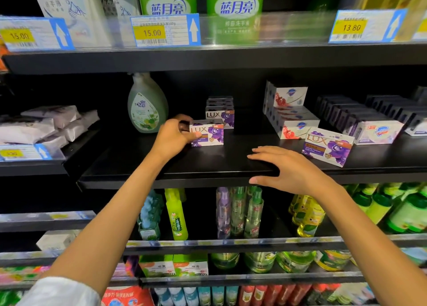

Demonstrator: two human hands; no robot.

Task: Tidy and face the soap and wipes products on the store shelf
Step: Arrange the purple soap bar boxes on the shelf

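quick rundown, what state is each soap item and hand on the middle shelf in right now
left hand: grips the front Lux box
front Lux box: upright, facing out
angled Lux box: skewed, apart from the row
right hand: open, resting on the shelf edge
green soap bottle: upright

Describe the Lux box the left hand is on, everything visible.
The Lux soap box is a small cardboard carton, white with purple flower print and gold lettering. It sits flat and front-facing on the black shelf, ahead of a row of matching Lux boxes. The left hand grips its left end, thumb across the front.
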